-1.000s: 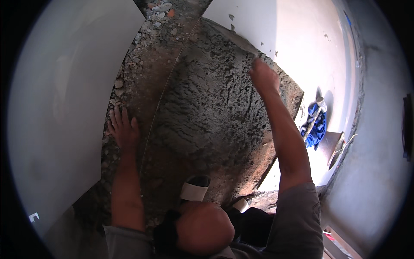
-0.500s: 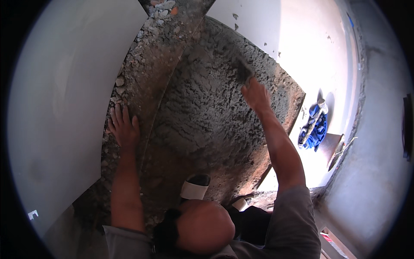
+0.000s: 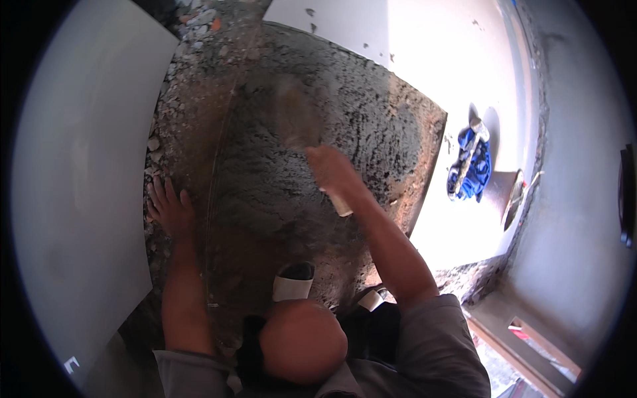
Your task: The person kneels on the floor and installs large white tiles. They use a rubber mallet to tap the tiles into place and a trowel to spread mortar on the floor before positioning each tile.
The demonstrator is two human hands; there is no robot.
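Wet grey mortar (image 3: 265,159) covers the floor patch before me, its surface ridged and pitted. My right hand (image 3: 332,174) is wrapped around a trowel (image 3: 342,205), and the pale end of its handle sticks out below my fist. The trowel's blade is smeared by motion over the far part of the mortar, so whether it touches cannot be told. On the left, my left hand (image 3: 174,211) lies with fingers spread on the rubble strip (image 3: 174,109), beside the large tile's edge. A thin string line (image 3: 222,142) runs between the rubble and the mortar.
Large pale tiles flank the mortar: a left tile (image 3: 86,166) and a sunlit right tile (image 3: 405,33). A blue cloth with a stick-like tool (image 3: 472,162) lies on the bright tile, near a round-rimmed container (image 3: 514,199). A grey wall (image 3: 570,166) bounds the right. My sandal (image 3: 293,282) rests at the near mortar edge.
My right hand has swung the trowel leftward and slightly nearer across the mortar. My left hand stays on the rubble. The whole view has shifted a little.
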